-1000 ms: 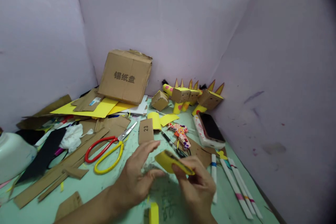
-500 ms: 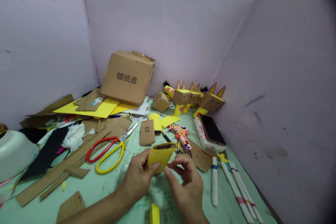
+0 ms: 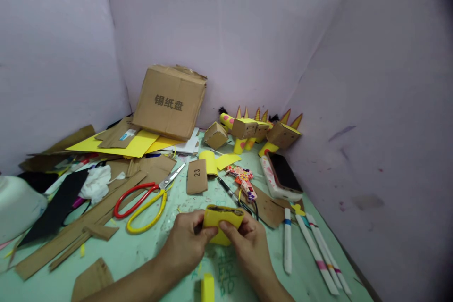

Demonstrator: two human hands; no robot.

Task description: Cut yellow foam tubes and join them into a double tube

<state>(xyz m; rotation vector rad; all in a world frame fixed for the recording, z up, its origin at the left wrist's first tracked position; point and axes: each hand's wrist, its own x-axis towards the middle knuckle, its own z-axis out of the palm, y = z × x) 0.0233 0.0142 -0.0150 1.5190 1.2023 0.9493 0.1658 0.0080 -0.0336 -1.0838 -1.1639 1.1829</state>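
A yellow paper-covered cardboard tube (image 3: 214,217), pressed somewhat flat, is between my hands, its open brown-lined end facing up. My left hand (image 3: 187,238) pinches its left side, thumb in front. My right hand (image 3: 249,240) grips the right side, with the thumb laid across the front face and the other fingers behind, partly hidden. Below them, at the bottom edge, lies a small yellow piece (image 3: 207,288). Scissors (image 3: 152,200) with one red and one yellow handle rest open to the left. A cardboard piece marked 23 (image 3: 197,178) lies beyond.
Cardboard strips (image 3: 81,226) and scraps cover the left side, near a white container (image 3: 17,207). A cardboard box (image 3: 170,102) leans at the back wall. Box-headed yellow figures (image 3: 283,134) stand back right. A phone (image 3: 283,171) and several white markers (image 3: 288,240) lie on the right.
My right hand has moved from beside the tube's lower right corner onto its right side and now grips it. The tube has turned to face me more squarely and sits slightly lower.
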